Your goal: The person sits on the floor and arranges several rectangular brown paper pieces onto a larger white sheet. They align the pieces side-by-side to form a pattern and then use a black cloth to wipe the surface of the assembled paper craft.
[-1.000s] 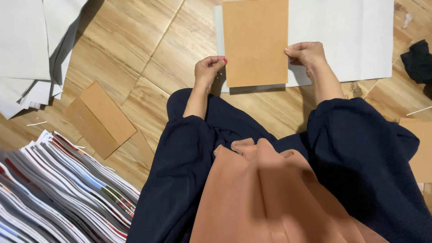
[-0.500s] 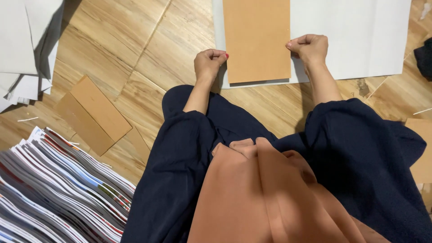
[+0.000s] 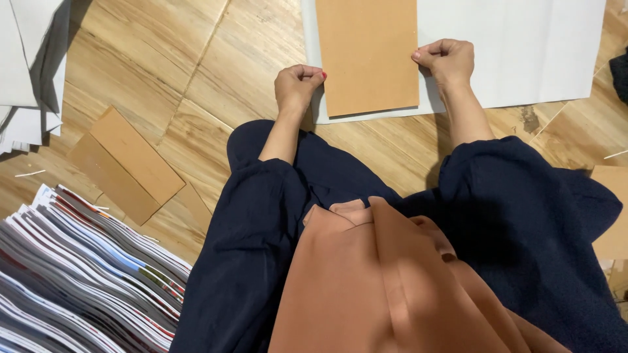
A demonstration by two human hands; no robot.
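Note:
A brown cardboard sheet [image 3: 367,55] lies upright on a large white paper sheet [image 3: 517,49] on the wooden floor in front of me. My left hand [image 3: 297,85] is curled, and its thumb pinches the cardboard's lower left edge where the paper's left border also runs. My right hand [image 3: 448,60] is curled the same way and pinches the cardboard's right edge. The cardboard lies flat between both hands. Its top runs out of view.
Two overlapping brown cardboard pieces [image 3: 127,163] lie on the floor to the left. A fanned stack of printed sheets [image 3: 78,281] fills the lower left. White paper sheets [image 3: 29,65] sit at the upper left. Another cardboard piece [image 3: 613,209] is at the right edge, with dark cloth [image 3: 618,72] above it.
Both hands and the cardboard have shifted slightly away from me. The grip on the two edges is unchanged.

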